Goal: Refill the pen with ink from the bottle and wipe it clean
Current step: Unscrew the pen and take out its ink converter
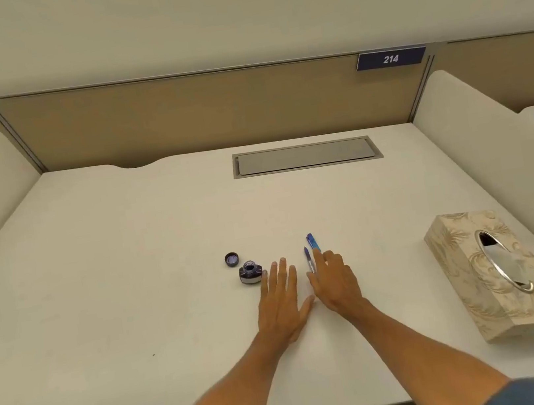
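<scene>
Our left hand (281, 299) lies flat and empty beside the ink bottle (251, 272), fingers spread. Our right hand (334, 282) rests open over the pen section (309, 260), touching it, we think (the view is small). The bottle stands uncapped, its cap (232, 259) just behind; the blue barrel (312, 241) lies apart. Filling and wiping remain; the tissue box (501, 271) waits untouched.

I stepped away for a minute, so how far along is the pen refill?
Done: the bottle is open, its cap lying beside it, and the pen looks taken apart, barrel next to nib section. In hand: nothing; the right hand reaches toward the section, the left hand lies flat. Left: filling, wiping with tissue from the box, reassembly.
</scene>
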